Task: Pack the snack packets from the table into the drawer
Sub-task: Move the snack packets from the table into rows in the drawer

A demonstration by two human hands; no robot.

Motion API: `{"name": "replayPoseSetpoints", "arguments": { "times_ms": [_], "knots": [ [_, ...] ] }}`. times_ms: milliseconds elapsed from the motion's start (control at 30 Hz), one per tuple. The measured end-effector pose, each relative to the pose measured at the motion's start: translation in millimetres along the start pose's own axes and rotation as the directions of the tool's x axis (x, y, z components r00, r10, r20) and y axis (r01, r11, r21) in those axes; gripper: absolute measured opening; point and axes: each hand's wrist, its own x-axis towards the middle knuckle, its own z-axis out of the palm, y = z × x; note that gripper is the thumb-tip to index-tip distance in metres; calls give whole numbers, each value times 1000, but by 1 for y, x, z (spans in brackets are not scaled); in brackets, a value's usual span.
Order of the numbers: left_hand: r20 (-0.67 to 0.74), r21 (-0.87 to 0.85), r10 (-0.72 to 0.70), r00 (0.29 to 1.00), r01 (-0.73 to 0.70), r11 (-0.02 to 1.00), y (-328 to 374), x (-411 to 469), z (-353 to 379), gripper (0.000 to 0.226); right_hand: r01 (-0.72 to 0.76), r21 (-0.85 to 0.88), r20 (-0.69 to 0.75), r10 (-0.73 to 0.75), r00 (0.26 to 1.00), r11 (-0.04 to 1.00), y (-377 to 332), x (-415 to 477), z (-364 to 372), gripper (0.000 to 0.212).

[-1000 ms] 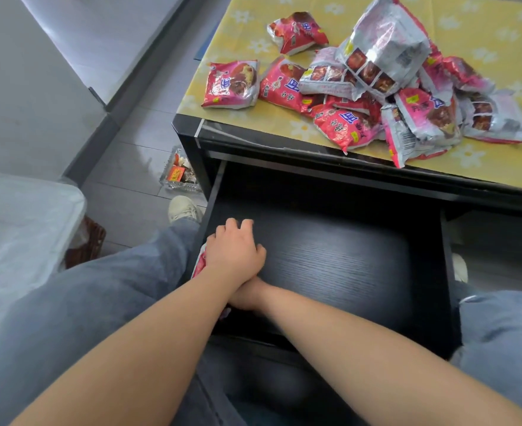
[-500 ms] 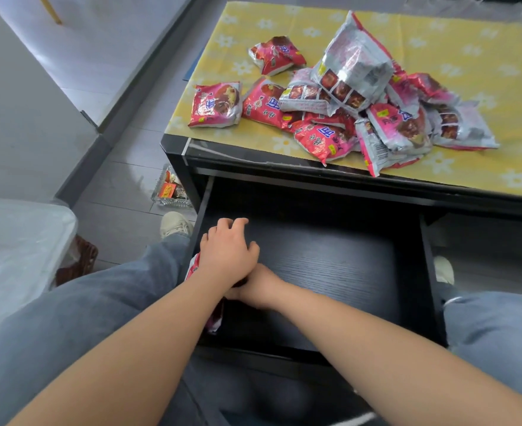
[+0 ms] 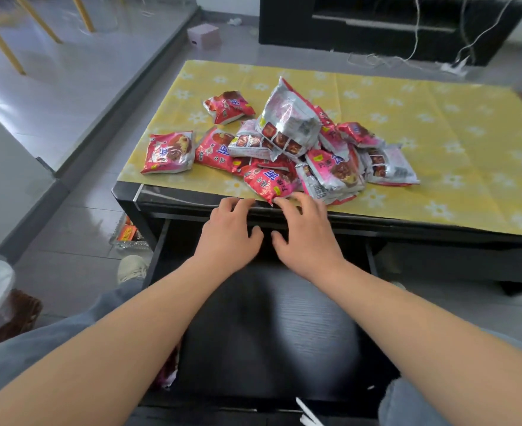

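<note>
Both hands have risen out of the open drawer point(image 3: 272, 333) to the tabletop point(image 3: 437, 124) edge; the left hand point(image 3: 227, 233) and right hand point(image 3: 307, 232) are spread, empty, palms down. Right fingertips point(image 3: 279, 200) touch the nearest red packet point(image 3: 270, 182) of the snack packet pile point(image 3: 299, 142). One packet point(image 3: 167, 368) peeks from the drawer's left side, so packing seems barely begun.

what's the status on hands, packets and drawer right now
Left hand and right hand open, empty, at the table edge. Nearest red packet by the right fingertips, pile unpacked. Drawer open, one packet at its left side. Nothing in the way.
</note>
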Motion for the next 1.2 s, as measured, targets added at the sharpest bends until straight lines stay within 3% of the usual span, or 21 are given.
{"name": "replayPoseSetpoints", "arguments": {
  "times_ms": [100, 233, 300, 367, 433, 500, 600, 633, 700, 767, 867, 1033, 1133, 1200],
  "knots": [
    [-36, 3, 22, 999, -22, 1000, 15, 20, -1, 67, -30, -140, -248, -6, 969, 990, 30, 25, -19, 68],
    [-30, -80, 17, 999, -20, 997, 31, 46, 3, 71, -194, -136, -118, 178, 977, 972, 75, 56, -24, 97],
    [4, -232, -127, 992, 125, 965, 41, 62, 5, 74, -218, -81, 0, 218, 976, 973, 94, 66, -22, 100],
    [58, -405, -323, 944, 318, 857, 51, 76, 9, 77, -241, -1, 66, 240, 968, 971, 104, 72, -22, 96],
    [111, -530, -425, 899, 415, 740, 58, 84, 18, 81, -276, 16, 49, 275, 960, 961, 108, 77, -22, 90],
    [169, -687, -510, 843, 472, 553, 61, 92, 26, 82, -310, 46, 4, 310, 951, 950, 105, 80, -23, 79],
    [331, -821, -637, 696, 546, 171, 54, 109, 27, 63, -316, 155, -24, 324, 946, 936, 101, 78, -27, 53],
    [390, -815, -650, 652, 573, 86, 51, 114, 25, 52, -308, 191, -26, 319, 947, 932, 100, 77, -28, 44],
    [453, -787, -636, 625, 615, 43, 46, 119, 26, 28, -294, 286, -25, 313, 949, 912, 99, 72, -33, 27],
    [485, -763, -606, 631, 643, 58, 42, 121, 28, 15, -272, 372, -38, 308, 951, 887, 97, 67, -39, 20],
    [525, -770, -541, 656, 638, 27, 41, 115, 30, 12, -213, 456, -58, 268, 962, 864, 88, 60, -51, 21],
    [496, -837, -431, 754, 547, -5, 38, 91, 18, 17, -27, 538, -96, 93, 991, 843, 75, 51, -59, 33],
    [468, -860, -359, 808, 510, 27, 30, 74, 6, 31, -3, 619, -65, 55, 996, 785, 71, 44, -56, 37],
    [475, -870, -300, 827, 492, -23, 23, 60, -4, 33, -7, 685, -32, 39, 999, 728, 65, 39, -52, 42]
  ]
}}
